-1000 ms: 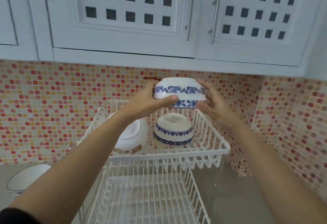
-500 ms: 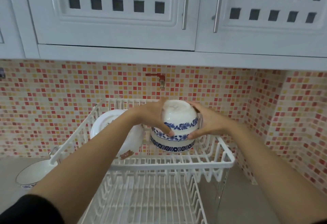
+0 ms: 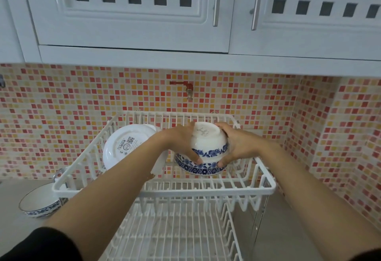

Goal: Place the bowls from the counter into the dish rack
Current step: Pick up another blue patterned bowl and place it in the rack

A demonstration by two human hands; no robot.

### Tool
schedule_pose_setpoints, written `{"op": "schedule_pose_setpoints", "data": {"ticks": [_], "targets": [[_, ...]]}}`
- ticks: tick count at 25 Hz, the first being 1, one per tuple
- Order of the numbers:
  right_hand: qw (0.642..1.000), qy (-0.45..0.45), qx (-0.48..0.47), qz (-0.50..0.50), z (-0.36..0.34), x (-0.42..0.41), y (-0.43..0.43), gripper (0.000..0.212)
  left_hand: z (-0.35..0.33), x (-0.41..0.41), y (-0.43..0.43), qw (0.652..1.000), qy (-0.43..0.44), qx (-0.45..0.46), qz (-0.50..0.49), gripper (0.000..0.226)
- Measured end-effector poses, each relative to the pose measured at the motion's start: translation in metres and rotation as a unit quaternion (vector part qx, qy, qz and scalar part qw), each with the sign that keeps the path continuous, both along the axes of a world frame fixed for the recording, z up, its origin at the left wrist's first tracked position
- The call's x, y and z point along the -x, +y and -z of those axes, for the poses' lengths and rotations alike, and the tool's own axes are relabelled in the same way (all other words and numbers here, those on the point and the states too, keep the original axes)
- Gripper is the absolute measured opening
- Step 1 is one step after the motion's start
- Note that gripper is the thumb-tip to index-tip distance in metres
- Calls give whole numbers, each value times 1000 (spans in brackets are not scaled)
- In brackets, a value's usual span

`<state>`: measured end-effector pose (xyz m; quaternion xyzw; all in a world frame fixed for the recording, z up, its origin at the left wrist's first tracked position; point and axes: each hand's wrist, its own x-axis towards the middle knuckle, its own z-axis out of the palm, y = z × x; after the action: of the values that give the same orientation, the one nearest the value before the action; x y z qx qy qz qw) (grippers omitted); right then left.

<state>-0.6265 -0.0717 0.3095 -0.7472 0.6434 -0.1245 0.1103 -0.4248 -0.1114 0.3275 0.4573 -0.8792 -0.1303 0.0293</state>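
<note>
Step in hand, as judged: an upturned blue-floral bowl (image 3: 209,145) is being seated on a second upturned bowl (image 3: 201,168) already in the upper tier of the white dish rack (image 3: 165,191), right of centre. It is held from both sides. Left hand (image 3: 181,143): fingers curled round the left wall, thumb tip pressed on the blue band. Right hand (image 3: 237,147): fingers wrapped round the far right side, thumb at the lower rim. Both grips are closed on the bowl; it has not been let go.

Whether the top bowl is fully nested on the lower one or just above it cannot be told; the rims are seen very close together.

To the left in the same tier, a white dish (image 3: 125,147) is leaned on edge, underside toward the camera. Lower tier is seen bare.

One more bowl (image 3: 40,203) is left on the counter (image 3: 12,225), near left, upright, just beside the rack's corner.

Next move, as judged: a level release so the stack is not tipped, then a reach to the left for the counter bowl.

Writing: a QR code and barcode sticker are seen on the white dish, text too small to be read. A cursive mark is printed on the held bowl's base; not legible.
</note>
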Motion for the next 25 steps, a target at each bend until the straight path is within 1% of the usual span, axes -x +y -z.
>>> {"op": "schedule_pose_setpoints", "data": {"ticks": [5, 7, 9, 10, 12, 15, 17, 19, 20, 22, 25], "targets": [[1000, -11, -21, 16, -3, -2, 2, 124, 0, 5, -3, 999, -40, -2, -13, 126], [999, -24, -29, 20, -7, -6, 7, 118, -3, 6, 0, 998, -64, 9, -22, 127], [999, -11, -32, 21, -13, -12, 14, 111, -6, 6, 7, 997, -73, 26, -17, 126], [999, 7, -32, 26, -16, -16, 18, 108, -8, 5, 11, 997, -61, 37, -8, 122], [999, 31, -15, 35, -23, -24, 24, 101, -17, -2, 17, 998, -25, 63, 7, 107], [997, 22, 61, 41, -35, -48, 30, 92, -30, -27, 25, 993, 31, 115, 21, 76], [992, 22, 113, 43, -42, -75, 31, 80, -36, -53, 31, 988, 84, 128, 5, 61], [988, 23, 149, 28, -47, -110, 29, 64, -41, -86, 37, 983, 128, 129, -15, 55], [986, 28, 161, 19, -49, -129, 28, 59, -42, -104, 40, 982, 138, 129, -27, 53], [985, 28, 172, 9, -47, -177, 23, 59, -42, -151, 41, 977, 147, 143, -51, 50], [984, 9, 178, -18, -44, -255, 13, 62, -34, -236, 34, 973, 144, 139, -111, 53]]}}
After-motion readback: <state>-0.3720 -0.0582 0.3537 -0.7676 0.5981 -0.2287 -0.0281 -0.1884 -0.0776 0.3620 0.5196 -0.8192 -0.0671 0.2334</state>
